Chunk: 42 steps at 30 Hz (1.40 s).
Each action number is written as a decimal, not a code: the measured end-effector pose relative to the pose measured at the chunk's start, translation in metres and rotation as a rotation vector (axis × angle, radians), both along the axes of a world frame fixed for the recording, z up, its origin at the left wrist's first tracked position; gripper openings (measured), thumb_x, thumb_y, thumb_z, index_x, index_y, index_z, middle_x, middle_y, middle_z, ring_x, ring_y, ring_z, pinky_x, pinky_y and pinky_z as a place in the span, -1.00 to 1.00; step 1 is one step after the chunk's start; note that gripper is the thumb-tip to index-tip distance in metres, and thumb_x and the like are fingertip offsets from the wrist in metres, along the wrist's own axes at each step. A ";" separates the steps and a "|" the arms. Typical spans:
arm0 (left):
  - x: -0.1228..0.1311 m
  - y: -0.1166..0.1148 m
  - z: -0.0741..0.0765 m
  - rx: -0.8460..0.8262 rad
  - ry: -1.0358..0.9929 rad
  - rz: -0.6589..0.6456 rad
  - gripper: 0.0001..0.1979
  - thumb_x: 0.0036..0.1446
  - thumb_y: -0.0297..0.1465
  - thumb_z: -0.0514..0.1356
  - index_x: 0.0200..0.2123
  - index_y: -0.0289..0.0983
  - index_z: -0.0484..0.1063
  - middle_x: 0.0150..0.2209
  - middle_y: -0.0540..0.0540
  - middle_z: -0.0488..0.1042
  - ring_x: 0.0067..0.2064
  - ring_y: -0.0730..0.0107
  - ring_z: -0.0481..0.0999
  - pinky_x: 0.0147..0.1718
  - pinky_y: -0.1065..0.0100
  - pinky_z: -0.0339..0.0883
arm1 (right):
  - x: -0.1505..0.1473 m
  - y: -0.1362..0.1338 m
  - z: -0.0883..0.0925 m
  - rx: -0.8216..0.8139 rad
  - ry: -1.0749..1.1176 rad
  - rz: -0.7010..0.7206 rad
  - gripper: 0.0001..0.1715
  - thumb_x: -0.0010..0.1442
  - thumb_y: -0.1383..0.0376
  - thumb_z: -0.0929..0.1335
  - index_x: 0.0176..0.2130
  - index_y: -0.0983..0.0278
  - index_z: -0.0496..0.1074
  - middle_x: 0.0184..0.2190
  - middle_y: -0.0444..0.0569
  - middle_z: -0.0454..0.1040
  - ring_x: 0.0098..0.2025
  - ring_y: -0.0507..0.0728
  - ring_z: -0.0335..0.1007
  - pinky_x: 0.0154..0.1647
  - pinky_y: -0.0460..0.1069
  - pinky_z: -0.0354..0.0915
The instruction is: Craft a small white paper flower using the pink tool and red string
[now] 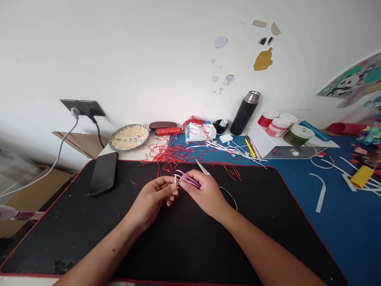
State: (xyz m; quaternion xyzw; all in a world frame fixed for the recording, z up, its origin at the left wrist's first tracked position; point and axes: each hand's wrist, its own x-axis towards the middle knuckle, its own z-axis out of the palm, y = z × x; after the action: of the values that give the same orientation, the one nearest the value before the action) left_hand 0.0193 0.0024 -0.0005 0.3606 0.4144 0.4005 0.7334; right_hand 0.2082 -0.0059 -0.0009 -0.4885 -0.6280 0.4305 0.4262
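My left hand (pixel 153 196) and my right hand (pixel 205 193) meet above the black desk mat (pixel 178 246). Between them run several thin pink strips (pixel 187 180). My left fingertips pinch their near end with a small white piece (pixel 176 186), which is partly hidden. My right fingers close on the strips and on steel tweezers (pixel 202 168), whose points stick out past my knuckles, away from me. A thin black wire loop (pixel 229 196) lies just beyond my right hand. Red cord scraps (pixel 169 155) lie just ahead of both hands.
A black phone (pixel 102 174) lies left on the mat. Along the back stand a woven basket (pixel 129 137), a red thread spool (pixel 168 131), a black flask (pixel 245 113) and paint jars (pixel 278 127). White cords (pixel 229 149) and paper strips (pixel 320 190) lie on the blue mat (pixel 336 222).
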 end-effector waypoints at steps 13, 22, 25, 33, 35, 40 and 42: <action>0.001 0.002 -0.001 -0.069 -0.054 -0.020 -0.67 -0.10 -0.33 0.61 -0.31 -0.35 0.65 -0.45 -0.05 0.57 -0.51 0.56 0.43 -0.57 0.56 0.27 | 0.000 -0.003 -0.003 0.085 -0.098 0.019 -0.90 0.36 0.27 0.40 -0.23 0.22 0.53 -0.38 -0.16 0.57 -0.40 0.05 0.41 -0.36 -0.06 0.25; 0.002 0.001 0.000 -0.091 -0.061 -0.005 -0.68 -0.12 -0.35 0.61 -0.34 -0.36 0.64 -0.47 -0.05 0.55 -0.52 0.56 0.42 -0.57 0.56 0.26 | -0.002 -0.003 -0.004 0.120 -0.110 0.008 -0.87 0.38 0.26 0.38 -0.23 0.20 0.54 -0.40 -0.14 0.57 -0.41 0.07 0.42 -0.38 -0.05 0.25; 0.002 0.001 -0.001 -0.088 -0.060 -0.008 -0.68 -0.12 -0.35 0.61 -0.33 -0.36 0.64 -0.46 -0.05 0.56 -0.52 0.55 0.42 -0.57 0.56 0.26 | -0.002 -0.003 -0.004 0.118 -0.102 0.000 -0.88 0.37 0.27 0.38 -0.23 0.20 0.54 -0.39 -0.13 0.57 -0.40 0.07 0.43 -0.37 -0.05 0.25; 0.001 0.000 0.000 -0.025 -0.020 -0.005 -0.66 -0.08 -0.31 0.59 -0.28 -0.35 0.63 -0.45 -0.06 0.57 -0.50 0.51 0.43 -0.55 0.52 0.27 | -0.003 -0.002 -0.002 0.062 -0.054 -0.008 -0.87 0.35 0.23 0.38 -0.23 0.22 0.52 -0.39 -0.13 0.54 -0.39 0.08 0.41 -0.35 -0.05 0.26; 0.002 -0.001 0.002 0.023 0.021 0.002 -0.65 -0.06 -0.29 0.58 -0.27 -0.34 0.63 -0.44 -0.06 0.57 -0.49 0.49 0.43 -0.53 0.50 0.27 | -0.001 -0.001 -0.001 0.043 -0.030 -0.028 -0.82 0.36 0.18 0.37 -0.23 0.23 0.52 -0.39 -0.13 0.52 -0.38 0.08 0.38 -0.34 -0.05 0.26; 0.002 -0.001 0.003 0.146 0.124 0.012 -0.67 0.00 -0.24 0.54 -0.24 -0.31 0.63 -0.42 -0.05 0.56 -0.46 0.44 0.44 -0.50 0.45 0.29 | 0.003 0.002 0.000 -0.002 -0.020 -0.055 -0.70 0.38 0.09 0.36 -0.28 0.25 0.50 -0.46 -0.17 0.37 -0.42 0.07 0.21 -0.39 -0.05 0.15; 0.002 -0.001 0.003 0.187 0.165 0.018 -0.66 0.02 -0.22 0.52 -0.22 -0.30 0.63 -0.40 -0.05 0.56 -0.44 0.42 0.44 -0.48 0.43 0.31 | 0.004 0.002 -0.001 -0.025 -0.006 -0.026 -0.67 0.38 0.08 0.35 -0.28 0.25 0.49 -0.46 -0.17 0.34 -0.42 0.06 0.19 -0.40 -0.05 0.13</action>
State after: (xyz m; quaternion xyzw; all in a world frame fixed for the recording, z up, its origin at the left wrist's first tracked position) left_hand 0.0213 0.0016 0.0024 0.4554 0.4373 0.4130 0.6564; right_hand 0.2118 -0.0040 -0.0016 -0.5032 -0.6173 0.4315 0.4237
